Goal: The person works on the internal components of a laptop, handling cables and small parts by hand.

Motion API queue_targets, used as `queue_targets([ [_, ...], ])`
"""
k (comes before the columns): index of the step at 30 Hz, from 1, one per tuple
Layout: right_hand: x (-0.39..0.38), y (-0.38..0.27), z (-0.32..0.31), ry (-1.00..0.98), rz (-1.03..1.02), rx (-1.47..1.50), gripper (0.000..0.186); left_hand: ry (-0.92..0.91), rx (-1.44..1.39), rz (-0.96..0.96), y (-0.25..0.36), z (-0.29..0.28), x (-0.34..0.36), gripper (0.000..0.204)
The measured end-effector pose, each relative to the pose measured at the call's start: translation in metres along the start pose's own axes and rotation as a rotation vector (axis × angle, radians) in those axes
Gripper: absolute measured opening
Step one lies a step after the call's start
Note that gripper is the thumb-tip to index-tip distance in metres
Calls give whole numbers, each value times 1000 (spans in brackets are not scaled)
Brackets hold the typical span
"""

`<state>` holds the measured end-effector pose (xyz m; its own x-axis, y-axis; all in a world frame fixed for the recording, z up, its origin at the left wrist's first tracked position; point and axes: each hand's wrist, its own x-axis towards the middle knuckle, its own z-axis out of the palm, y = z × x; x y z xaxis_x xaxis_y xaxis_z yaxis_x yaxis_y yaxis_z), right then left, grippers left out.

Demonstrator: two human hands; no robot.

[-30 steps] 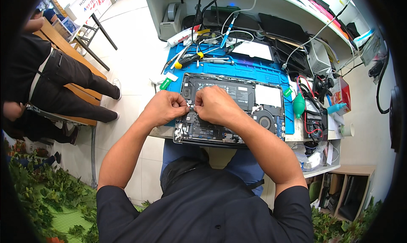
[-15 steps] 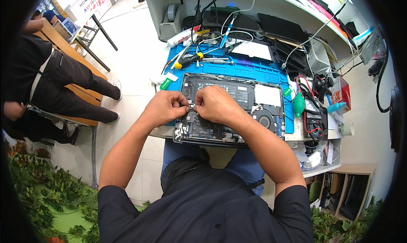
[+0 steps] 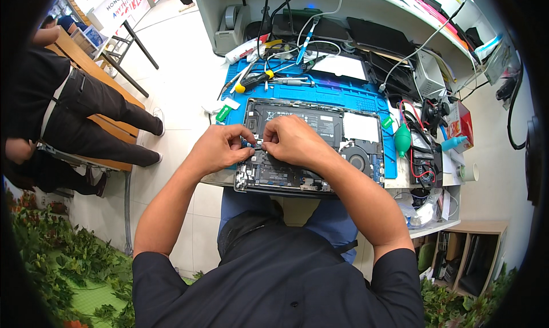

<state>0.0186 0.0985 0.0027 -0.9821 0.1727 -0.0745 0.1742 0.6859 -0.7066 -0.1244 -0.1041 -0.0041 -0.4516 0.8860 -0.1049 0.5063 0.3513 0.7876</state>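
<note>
An opened laptop (image 3: 266, 173) lies with its insides exposed, its near edge at the desk's front. A dark battery (image 3: 323, 125) and a round fan (image 3: 355, 161) show in it. Over its left half, my left hand (image 3: 214, 149) has thumb and forefinger slightly apart, with a bit of blue visible between them. Close beside it, my right hand (image 3: 296, 142) keeps its fingers curled and pinched at a small part inside the laptop. What that pinch holds is hidden by the fingers.
Under the laptop is a blue work mat (image 3: 357, 102). Behind it lie a yellow-and-black screwdriver (image 3: 254, 82), cables and a white tube (image 3: 243, 50). A green blower bulb (image 3: 402, 140) and a red box (image 3: 460, 125) are at right. Another person (image 3: 74, 105) stands at left.
My left thumb and forefinger have parted a little, uncovering a bit of blue between them. My right hand stays almost where it was. The laptop has not moved.
</note>
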Motion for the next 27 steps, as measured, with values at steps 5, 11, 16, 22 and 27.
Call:
queue_targets([
  [5, -10, 7, -1, 17, -138, 20, 16, 56, 109, 201, -4, 1, -3, 15],
  [11, -16, 17, 12, 114, -331, -102, 14, 142, 403, 466, -7, 4, -2, 12],
  [16, -21, 16, 7, 98, -323, -67, 11, 157, 543, 619, -11, 4, -1, 15],
  [22, -24, 17, 4, 118, -324, -58, 13, 104, 568, 666, -8, 0, 5, 14],
  [27, -23, 20, 8, 128, -357, -82, 13, 38, 576, 666, -6, -3, 9, 14],
])
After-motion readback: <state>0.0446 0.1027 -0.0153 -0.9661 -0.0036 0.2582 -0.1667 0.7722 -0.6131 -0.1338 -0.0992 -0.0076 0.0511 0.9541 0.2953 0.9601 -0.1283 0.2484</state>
